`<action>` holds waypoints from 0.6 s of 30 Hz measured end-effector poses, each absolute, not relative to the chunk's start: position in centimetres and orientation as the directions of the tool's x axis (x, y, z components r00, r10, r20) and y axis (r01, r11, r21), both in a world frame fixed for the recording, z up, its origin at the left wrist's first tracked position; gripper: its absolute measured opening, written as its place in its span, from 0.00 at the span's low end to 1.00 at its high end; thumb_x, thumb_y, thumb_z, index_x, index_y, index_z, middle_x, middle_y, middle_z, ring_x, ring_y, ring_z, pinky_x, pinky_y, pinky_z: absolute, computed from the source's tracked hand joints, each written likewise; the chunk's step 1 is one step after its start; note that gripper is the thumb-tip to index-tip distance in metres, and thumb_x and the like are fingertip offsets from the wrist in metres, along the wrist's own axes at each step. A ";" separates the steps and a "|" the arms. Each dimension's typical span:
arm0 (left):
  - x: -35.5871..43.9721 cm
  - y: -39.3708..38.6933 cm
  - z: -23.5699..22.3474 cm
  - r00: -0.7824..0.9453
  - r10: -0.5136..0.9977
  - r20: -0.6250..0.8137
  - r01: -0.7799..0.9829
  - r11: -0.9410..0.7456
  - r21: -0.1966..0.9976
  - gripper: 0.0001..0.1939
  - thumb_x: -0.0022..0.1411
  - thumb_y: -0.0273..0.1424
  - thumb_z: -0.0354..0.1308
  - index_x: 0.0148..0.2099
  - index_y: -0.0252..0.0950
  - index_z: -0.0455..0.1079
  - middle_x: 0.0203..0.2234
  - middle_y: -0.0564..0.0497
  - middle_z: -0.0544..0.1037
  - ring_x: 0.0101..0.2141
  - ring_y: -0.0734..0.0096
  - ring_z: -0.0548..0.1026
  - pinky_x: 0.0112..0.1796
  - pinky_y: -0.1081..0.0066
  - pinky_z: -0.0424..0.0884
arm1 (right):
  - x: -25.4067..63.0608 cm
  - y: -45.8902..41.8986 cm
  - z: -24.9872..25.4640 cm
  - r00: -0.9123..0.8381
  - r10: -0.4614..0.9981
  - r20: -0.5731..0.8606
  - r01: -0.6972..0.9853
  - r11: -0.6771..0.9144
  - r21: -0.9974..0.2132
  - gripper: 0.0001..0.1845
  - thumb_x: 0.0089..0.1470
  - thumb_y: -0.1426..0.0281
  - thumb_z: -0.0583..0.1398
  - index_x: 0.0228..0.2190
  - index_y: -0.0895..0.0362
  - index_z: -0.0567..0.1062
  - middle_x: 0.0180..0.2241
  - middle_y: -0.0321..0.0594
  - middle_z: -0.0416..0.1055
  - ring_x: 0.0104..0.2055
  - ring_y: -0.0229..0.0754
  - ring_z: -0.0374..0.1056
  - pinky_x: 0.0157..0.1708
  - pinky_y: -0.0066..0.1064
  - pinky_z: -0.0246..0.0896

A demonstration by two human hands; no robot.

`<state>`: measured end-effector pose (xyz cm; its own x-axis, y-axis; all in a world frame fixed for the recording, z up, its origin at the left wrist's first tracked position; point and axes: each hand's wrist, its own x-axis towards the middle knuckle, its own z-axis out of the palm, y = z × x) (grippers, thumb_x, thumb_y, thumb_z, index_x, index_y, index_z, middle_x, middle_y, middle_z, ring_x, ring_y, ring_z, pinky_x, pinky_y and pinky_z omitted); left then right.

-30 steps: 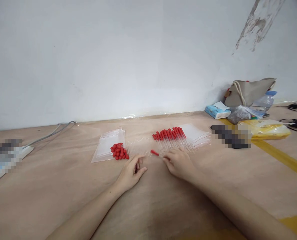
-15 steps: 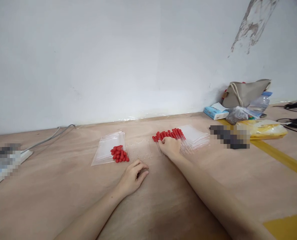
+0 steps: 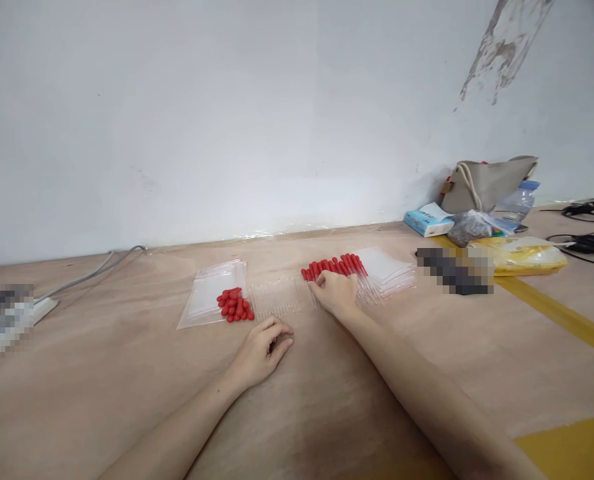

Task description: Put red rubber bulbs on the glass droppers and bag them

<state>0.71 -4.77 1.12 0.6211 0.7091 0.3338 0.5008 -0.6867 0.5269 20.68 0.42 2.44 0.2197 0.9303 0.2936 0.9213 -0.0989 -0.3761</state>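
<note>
The surface (image 3: 101,353) is carrying red-topped droppers (image 3: 351,265) by the right hand (image 3: 335,291), whose grip I can't tell; brushing knuckles could be skewing their row. The left hand (image 3: 261,348) is lying loosely spread.

Everything was shot from one head-worn cam, pointed forward and kinda down across the wooden surface (image 3: 101,353). The top half was filled by the pale wall (image 3: 201,120), faced pretty much head-on. The left hand (image 3: 263,350) and right hand (image 3: 337,293) were seen from behind and above, way nearer than the wall.
</note>
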 end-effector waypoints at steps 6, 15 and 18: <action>0.7 -4.8 1.1 0.622 0.709 0.334 0.500 -0.687 0.527 0.07 0.60 0.29 0.48 0.39 0.36 0.67 0.31 0.50 0.69 0.31 0.72 0.68 0.33 0.72 0.64 | 17.2 1.5 2.8 0.135 0.974 0.184 0.956 -0.078 -0.284 0.16 0.49 0.63 0.51 0.26 0.57 0.74 0.29 0.45 0.73 0.34 0.45 0.67 0.40 0.39 0.42; 0.7 -4.9 1.2 0.621 0.709 0.334 0.504 -0.687 0.523 0.07 0.60 0.29 0.48 0.38 0.36 0.67 0.32 0.49 0.69 0.32 0.72 0.68 0.34 0.71 0.65 | 15.7 3.3 3.5 0.150 0.987 0.048 0.960 -0.134 -0.247 0.12 0.46 0.68 0.53 0.27 0.60 0.74 0.30 0.51 0.73 0.33 0.47 0.68 0.40 0.41 0.44; 0.7 -4.9 1.2 0.620 0.709 0.337 0.501 -0.688 0.525 0.08 0.60 0.29 0.48 0.38 0.36 0.67 0.32 0.49 0.69 0.32 0.72 0.68 0.34 0.71 0.65 | 15.6 2.8 4.0 0.123 0.991 0.050 0.965 -0.108 -0.239 0.13 0.47 0.68 0.52 0.28 0.60 0.74 0.30 0.50 0.73 0.33 0.46 0.68 0.39 0.40 0.45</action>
